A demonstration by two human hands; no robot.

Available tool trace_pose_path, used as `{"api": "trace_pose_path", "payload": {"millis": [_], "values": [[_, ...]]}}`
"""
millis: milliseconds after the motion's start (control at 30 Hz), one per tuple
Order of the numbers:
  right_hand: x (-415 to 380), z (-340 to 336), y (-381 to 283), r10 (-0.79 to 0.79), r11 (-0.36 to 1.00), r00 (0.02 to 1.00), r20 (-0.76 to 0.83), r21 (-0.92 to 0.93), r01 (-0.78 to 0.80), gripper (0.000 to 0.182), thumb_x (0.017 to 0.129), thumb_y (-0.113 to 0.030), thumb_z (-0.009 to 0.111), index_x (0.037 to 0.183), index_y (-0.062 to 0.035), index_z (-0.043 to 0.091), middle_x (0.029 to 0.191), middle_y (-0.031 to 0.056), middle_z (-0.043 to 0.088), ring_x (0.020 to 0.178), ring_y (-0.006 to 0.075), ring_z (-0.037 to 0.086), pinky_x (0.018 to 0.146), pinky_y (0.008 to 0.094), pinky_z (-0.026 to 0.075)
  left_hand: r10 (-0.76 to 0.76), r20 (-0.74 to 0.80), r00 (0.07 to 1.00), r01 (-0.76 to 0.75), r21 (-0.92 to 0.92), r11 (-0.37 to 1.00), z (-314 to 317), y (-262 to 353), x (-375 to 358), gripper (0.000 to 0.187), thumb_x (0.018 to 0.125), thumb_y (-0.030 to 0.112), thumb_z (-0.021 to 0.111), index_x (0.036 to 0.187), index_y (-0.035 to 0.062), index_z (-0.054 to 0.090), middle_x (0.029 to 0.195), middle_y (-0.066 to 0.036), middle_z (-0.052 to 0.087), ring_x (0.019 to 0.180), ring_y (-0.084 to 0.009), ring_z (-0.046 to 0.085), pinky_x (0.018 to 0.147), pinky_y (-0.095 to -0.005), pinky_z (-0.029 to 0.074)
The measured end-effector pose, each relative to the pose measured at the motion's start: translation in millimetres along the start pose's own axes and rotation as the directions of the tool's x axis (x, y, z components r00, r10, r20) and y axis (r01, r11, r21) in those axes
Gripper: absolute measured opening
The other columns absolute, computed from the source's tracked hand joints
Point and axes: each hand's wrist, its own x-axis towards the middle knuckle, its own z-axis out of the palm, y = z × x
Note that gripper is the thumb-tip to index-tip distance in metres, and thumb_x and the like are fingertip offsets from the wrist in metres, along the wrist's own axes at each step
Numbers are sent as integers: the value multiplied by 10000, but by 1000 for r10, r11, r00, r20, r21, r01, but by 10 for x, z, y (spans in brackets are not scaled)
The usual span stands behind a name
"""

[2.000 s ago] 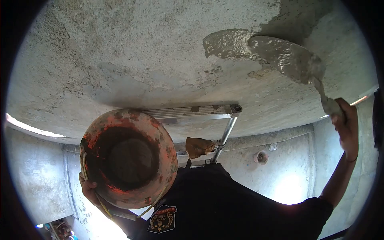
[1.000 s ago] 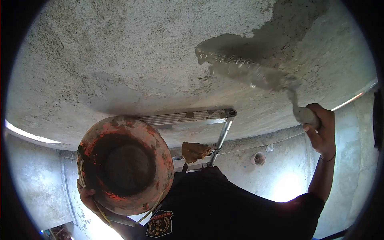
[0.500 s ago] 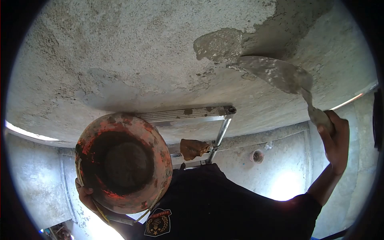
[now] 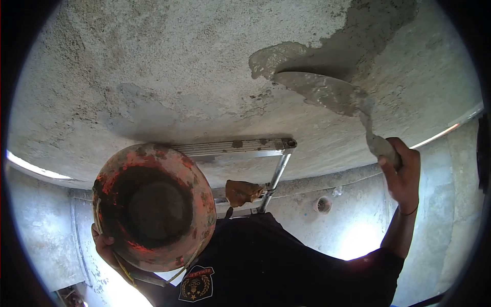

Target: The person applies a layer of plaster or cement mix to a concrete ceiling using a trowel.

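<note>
In my right hand [image 4: 404,174], closed round its handle, is a trowel [image 4: 327,94] with a mortar-coated blade. The blade lies against the rough grey plaster surface [image 4: 194,61], its tip at the lower edge of a patch of wet mortar [image 4: 281,55]. My left hand [image 4: 104,243] is at the left side of a worn orange-red bucket [image 4: 202,204], fingers curled at its outer wall and partly hidden. The bucket is tilted so its inside faces me, with grey mortar [image 4: 162,207] at the bottom.
A metal ladder [image 4: 279,174] stands below the plaster surface, and a brown crumpled piece [image 4: 243,193] is by it. Farther down is a small round container [image 4: 323,204]. Bright light glares off the area at right.
My right hand has moved the trowel left and slightly down, dragging the blade along the wet mortar's edge. The bucket and ladder appear shifted slightly left in view.
</note>
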Motion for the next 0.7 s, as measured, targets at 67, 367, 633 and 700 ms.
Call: {"api": "trace_pose_path", "payload": {"millis": [67, 367, 633, 700], "values": [[7, -57, 42, 36, 999, 997, -75, -16, -37, 414, 824, -353, 692, 946, 34, 614, 651, 110, 571, 554, 178, 516, 533, 312, 396, 36, 10, 999, -36, -14, 999, -7, -28, 17, 322, 549, 46, 429, 866, 32, 480, 876, -106, 568, 795, -214, 559, 830, -303, 488], [-164, -48, -81, 21, 972, 997, -77, 236, -2, 509, 818, -441, 697, 912, 54, 628, 618, 38, 519, 567, 112, 435, 516, 290, 328, -5, 43, 999, 6, -18, 1000, 58, 3, -11, 306, 552, 49, 425, 853, 29, 476, 870, -109, 575, 795, -210, 560, 822, -298, 487], [-159, 44, 282, 72, 991, 997, 13, 109, -73, 503, 820, -445, 699, 912, 43, 618, 599, 60, 513, 551, 127, 459, 511, 288, 346, 3, 47, 999, 0, -60, 998, -88, -51, 27, 317, 534, 41, 411, 844, 30, 473, 896, -109, 580, 828, -214, 556, 871, -308, 473], [-254, 62, 305, 10, 999, 992, -123, 53, -4, 505, 828, -456, 687, 928, 35, 618, 650, 86, 568, 576, 154, 528, 537, 288, 397, -11, 31, 999, 13, -56, 998, -152, -61, 57, 318, 534, 40, 409, 845, 29, 474, 900, -110, 579, 827, -216, 555, 871, -307, 474]]}}
